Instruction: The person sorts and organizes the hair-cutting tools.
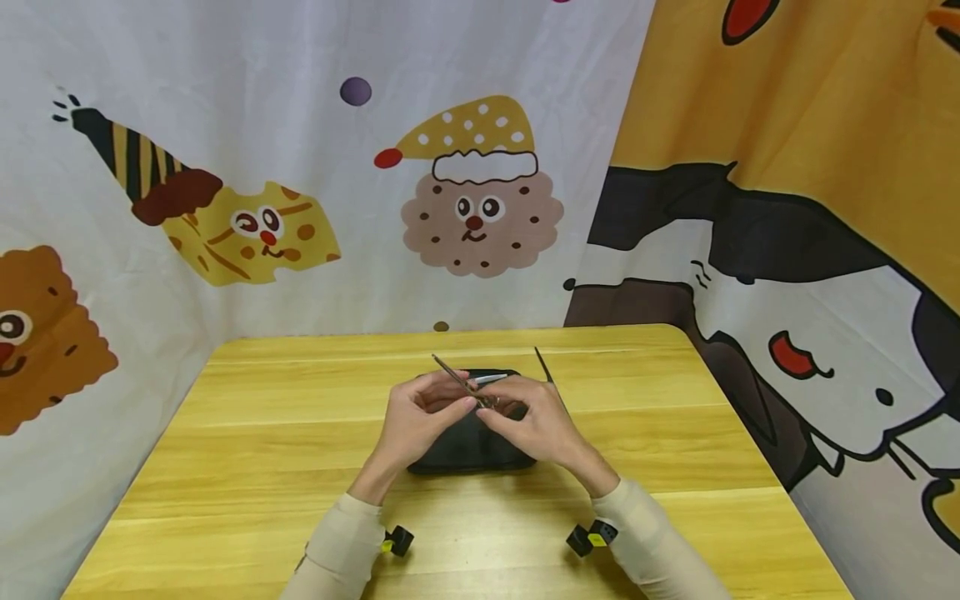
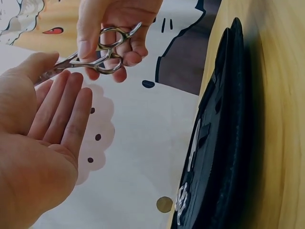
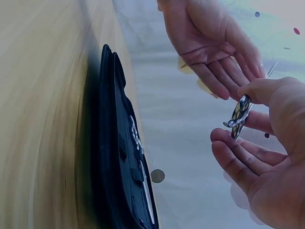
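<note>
Both hands hold a pair of silver scissors (image 1: pixel 450 372) over a black zip case (image 1: pixel 472 450). My left hand (image 1: pixel 412 425) pinches the blades between thumb and fingers; its other fingers stretch out flat in the left wrist view. My right hand (image 1: pixel 536 423) grips the handle end, its thumb and fingers at the finger loops (image 2: pixel 112 70), one of which has a curved finger rest. The case lies unfolded on the table below. Inside it, silver tools (image 3: pixel 136 133) with looped handles sit in the slots, partly hidden by my hands in the head view.
A pale wooden table (image 1: pixel 262 467) spreads around the case. Just behind my right hand, a thin dark strip (image 1: pixel 543 365) sticks out. A curtain (image 1: pixel 300 133) with cartoon prints hangs along the table's far side. Each sleeve carries a small black wrist camera (image 1: pixel 402 541).
</note>
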`<control>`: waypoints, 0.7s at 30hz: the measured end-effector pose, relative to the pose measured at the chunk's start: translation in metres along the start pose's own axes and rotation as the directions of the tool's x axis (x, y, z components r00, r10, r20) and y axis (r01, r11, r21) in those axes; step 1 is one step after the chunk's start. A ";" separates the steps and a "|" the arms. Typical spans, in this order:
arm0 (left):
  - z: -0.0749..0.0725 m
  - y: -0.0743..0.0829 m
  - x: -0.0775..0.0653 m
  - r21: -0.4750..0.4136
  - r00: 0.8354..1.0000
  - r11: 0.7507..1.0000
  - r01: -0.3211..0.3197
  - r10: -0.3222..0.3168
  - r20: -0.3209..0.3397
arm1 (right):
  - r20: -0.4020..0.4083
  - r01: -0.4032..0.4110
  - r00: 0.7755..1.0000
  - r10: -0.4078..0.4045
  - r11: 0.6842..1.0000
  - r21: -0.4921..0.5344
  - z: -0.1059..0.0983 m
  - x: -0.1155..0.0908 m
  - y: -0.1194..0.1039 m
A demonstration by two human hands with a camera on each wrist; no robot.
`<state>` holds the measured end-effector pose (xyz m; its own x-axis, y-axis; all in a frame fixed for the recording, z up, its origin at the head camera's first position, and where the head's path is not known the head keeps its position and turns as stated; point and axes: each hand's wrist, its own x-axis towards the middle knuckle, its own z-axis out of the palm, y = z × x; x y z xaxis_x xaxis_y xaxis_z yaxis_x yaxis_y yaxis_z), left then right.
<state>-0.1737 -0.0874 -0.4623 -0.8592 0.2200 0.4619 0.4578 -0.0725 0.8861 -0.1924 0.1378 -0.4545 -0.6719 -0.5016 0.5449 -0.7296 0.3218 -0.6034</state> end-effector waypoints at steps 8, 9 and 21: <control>-0.005 -0.001 0.002 0.131 0.999 0.990 -0.050 0.052 -0.015 | -0.058 0.036 0.997 -0.041 0.996 -0.087 -0.007 0.002 0.006; -0.006 -0.001 0.002 0.151 0.998 0.987 -0.053 0.057 -0.021 | -0.063 0.037 0.997 -0.043 0.995 -0.089 -0.008 0.002 0.007; -0.013 -0.003 0.003 0.363 0.995 0.929 -0.070 0.091 -0.042 | -0.124 0.073 0.987 -0.097 0.980 -0.186 -0.016 0.004 0.011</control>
<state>-0.1811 -0.0989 -0.4630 -0.8226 0.1715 0.5422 0.5685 0.2703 0.7770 -0.2052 0.1521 -0.4500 -0.6082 -0.4270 0.6691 -0.7878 0.4278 -0.4431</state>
